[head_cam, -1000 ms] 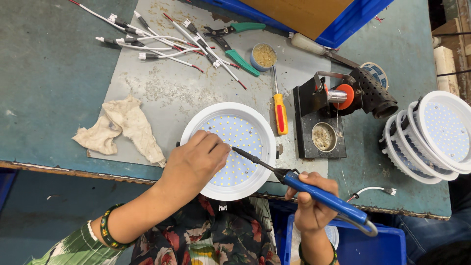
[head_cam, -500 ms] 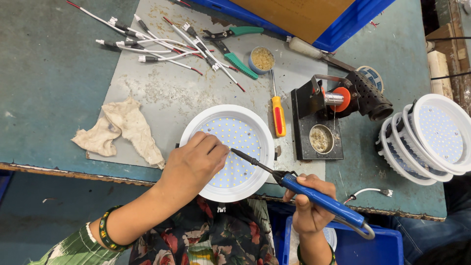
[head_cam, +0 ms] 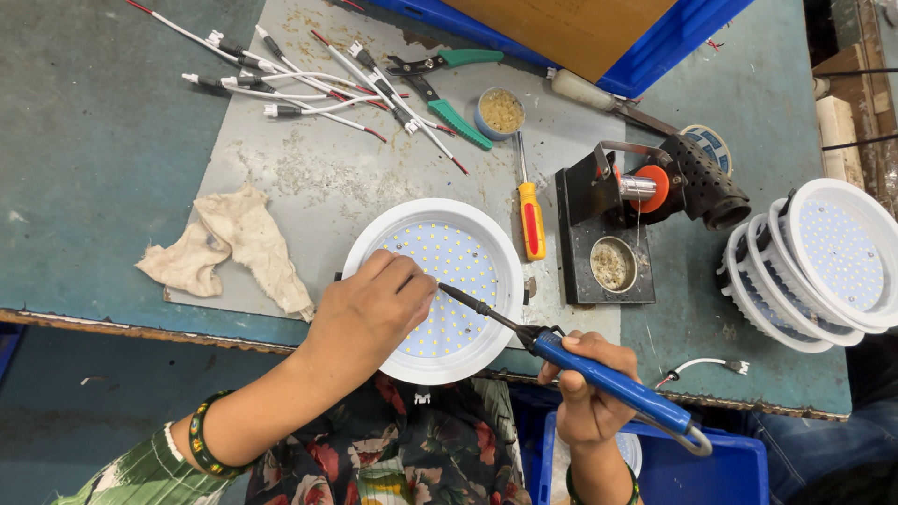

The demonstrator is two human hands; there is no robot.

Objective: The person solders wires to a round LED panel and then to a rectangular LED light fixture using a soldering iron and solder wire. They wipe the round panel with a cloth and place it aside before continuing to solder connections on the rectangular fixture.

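A round white lamp panel dotted with small yellow diodes lies at the near edge of the bench. My left hand rests on its near left part, fingers pinched together over the board; whatever they pinch is hidden. My right hand grips a blue-handled soldering iron. The iron's dark tip touches the board right beside my left fingertips.
A soldering stand with a solder spool and a sponge cup sits to the right. A yellow-and-red screwdriver, green pliers, white leads, a rag, stacked lamp panels and blue bins surround the grey mat.
Both hands and the iron stay nearly as before, with the tip kept at the same spot on the board. Only the camera view has shifted slightly.
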